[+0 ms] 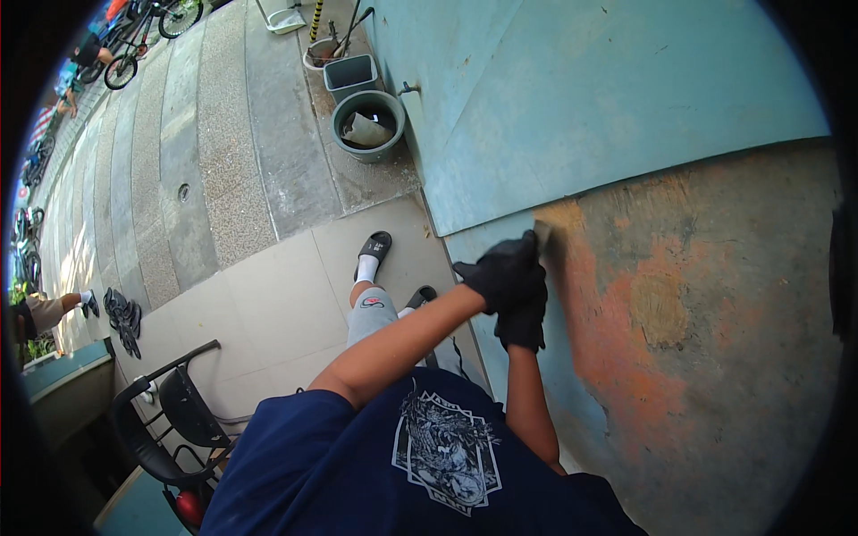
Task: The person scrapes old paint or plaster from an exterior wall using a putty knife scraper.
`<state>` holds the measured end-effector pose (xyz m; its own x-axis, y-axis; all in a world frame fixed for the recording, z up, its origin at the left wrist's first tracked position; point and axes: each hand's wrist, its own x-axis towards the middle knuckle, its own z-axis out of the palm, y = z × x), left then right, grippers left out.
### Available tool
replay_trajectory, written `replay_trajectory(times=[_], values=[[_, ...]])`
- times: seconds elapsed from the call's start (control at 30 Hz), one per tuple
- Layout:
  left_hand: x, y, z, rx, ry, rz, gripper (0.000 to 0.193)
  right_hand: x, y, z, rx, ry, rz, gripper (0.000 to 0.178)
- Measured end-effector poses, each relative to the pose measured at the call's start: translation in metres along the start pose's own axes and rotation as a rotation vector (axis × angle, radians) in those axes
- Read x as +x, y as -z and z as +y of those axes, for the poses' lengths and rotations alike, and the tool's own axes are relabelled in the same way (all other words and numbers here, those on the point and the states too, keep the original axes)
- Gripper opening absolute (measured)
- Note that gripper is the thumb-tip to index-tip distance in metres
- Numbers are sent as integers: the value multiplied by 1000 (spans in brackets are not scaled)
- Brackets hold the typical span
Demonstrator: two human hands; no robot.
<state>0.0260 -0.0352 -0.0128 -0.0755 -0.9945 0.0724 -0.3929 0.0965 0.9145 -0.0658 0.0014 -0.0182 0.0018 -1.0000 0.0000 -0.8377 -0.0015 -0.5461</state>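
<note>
Both my hands wear black gloves and are closed together at the wall, one overlapping the other. My left hand (502,272) is uppermost, its arm crossing in front of my body. My right hand (525,323) sits just below and against it. Between them they grip a scraper (542,232); only its short flat blade end shows, and the gloves hide its handle. The blade touches or nearly touches the wall where light blue paint (490,234) meets a bared patch (617,322) of orange, tan and grey.
A blue panel (626,80) borders the patch above. Green-grey tubs (368,152) stand along the wall's base, with a dustpan (286,20) farther off. A black-framed chair (192,406) stands at lower left near several shoes (122,317). Bicycles (134,45) and people are at far left.
</note>
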Motion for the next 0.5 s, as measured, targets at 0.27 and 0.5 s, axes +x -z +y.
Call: replay_trajectory(times=[0.27, 0.5], values=[[7, 6, -2, -4, 1, 16, 41, 2, -1, 5, -4, 51, 1, 34], [9, -2, -9, 32, -72, 89, 48, 17, -3, 6, -170, 54, -59, 35]])
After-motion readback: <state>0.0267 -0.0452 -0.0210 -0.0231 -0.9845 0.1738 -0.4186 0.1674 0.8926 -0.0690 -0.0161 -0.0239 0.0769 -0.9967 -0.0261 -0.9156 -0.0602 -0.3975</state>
